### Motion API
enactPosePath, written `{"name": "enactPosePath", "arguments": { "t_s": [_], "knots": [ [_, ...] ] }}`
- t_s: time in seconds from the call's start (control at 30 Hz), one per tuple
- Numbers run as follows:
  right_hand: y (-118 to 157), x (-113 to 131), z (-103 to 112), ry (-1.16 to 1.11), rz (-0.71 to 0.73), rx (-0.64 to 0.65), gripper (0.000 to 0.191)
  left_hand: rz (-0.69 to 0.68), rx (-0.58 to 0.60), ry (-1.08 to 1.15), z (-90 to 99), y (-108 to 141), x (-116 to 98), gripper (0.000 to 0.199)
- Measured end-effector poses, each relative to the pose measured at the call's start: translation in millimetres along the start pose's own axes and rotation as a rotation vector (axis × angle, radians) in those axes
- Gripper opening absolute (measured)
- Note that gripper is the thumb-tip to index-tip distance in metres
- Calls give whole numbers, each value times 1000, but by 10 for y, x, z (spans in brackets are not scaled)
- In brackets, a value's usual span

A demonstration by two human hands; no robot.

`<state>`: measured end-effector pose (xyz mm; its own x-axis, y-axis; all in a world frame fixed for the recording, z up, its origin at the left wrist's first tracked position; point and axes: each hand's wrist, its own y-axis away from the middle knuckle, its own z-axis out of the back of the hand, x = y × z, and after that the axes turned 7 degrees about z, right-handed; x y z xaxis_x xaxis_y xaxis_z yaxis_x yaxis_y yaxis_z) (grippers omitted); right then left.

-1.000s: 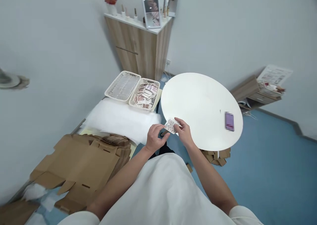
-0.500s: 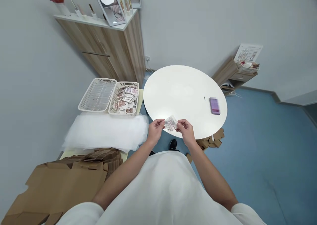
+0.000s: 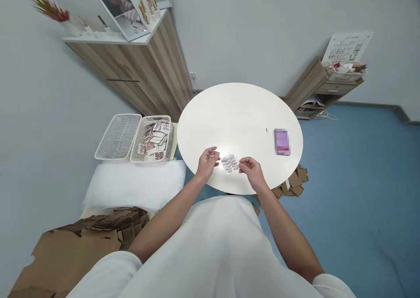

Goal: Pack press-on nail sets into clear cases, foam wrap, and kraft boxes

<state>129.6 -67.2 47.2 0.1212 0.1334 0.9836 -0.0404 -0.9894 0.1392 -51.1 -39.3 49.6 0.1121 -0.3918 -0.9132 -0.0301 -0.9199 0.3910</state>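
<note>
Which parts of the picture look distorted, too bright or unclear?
In the head view, the cabinet leans, likely from wide-angle distortion; the white table has a bright glow near the small packet, whose fine print is too small to read; the purple item is broken into square blocks.

Bright and cool indoor light, lamp itself out of view, white glare on the bench (image 3: 236, 110) around the packet (image 3: 230, 163), soft shadow beside the cabinet (image 3: 170, 66), pixel blocks covering the purple item (image 3: 282, 141), packet details blurred, edges stretched by wide lens.
</note>
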Motion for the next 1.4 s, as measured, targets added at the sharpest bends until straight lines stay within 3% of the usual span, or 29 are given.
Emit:
{"name": "enactPosePath", "arguments": {
  "t_s": [0.1,0.23,0.4,0.47,0.57,0.63,0.87,0.97,1.1,1.27,1.4],
  "knots": [
    [-168,-10,187,16,-4,44,21,56,147,-142,-118,-134,-37,28],
    [-388,-58,354,46,-37,31,23,133,207,-184,-262,-214,20,27],
    [-563,-183,416,68,-74,104,28,284,113,-93,-306,-226,163,24],
    [-584,-245,387,89,-62,188,39,310,57,-67,-254,-232,223,22],
    [-583,-344,262,219,-47,375,66,311,-17,-42,-104,-242,316,22],
    [-573,-412,117,347,-21,473,74,308,-69,-30,27,-243,380,23],
    [-605,-725,-552,649,91,568,68,294,-221,-47,557,-226,618,29],
    [-641,-888,-788,748,108,568,67,229,-211,-135,778,-259,721,42],
    [-645,-1105,-1020,850,123,501,65,144,-150,-363,995,-344,854,42],
    [-622,-1286,-1179,994,52,427,65,151,-115,-601,1099,-435,986,49],
    [-591,-1293,-1221,993,-4,394,69,158,-72,-648,1122,-439,1030,58]
  ]
}}
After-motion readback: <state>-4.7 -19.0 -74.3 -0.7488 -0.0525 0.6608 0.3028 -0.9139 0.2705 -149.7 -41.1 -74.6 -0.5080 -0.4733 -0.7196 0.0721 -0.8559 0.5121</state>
